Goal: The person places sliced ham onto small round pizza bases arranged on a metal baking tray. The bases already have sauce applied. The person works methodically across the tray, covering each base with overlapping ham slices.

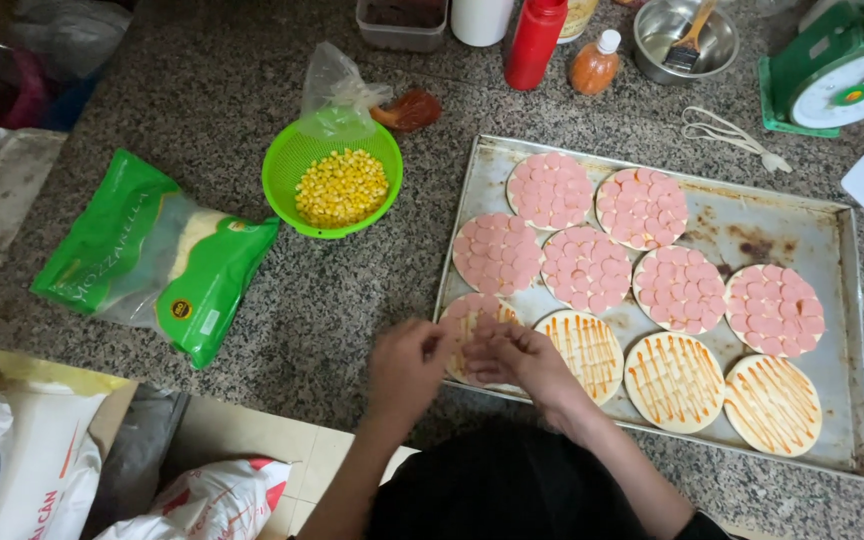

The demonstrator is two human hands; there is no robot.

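Both hands, left (407, 362) and right (517, 358), are held over a pizza base (474, 318) on the tray (832, 225); sausage slices are apparently pinched, grip unclear.

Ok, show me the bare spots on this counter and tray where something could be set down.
Free: the granite counter left of the green corn strainer, and between the cheese bag and the baking tray. The tray's top right corner is bare. Crowded: the tray's near-left corner, where left hand and right hand work, and the far edge around the red bottle.

Granite counter (252, 300) under baking tray (802, 225)
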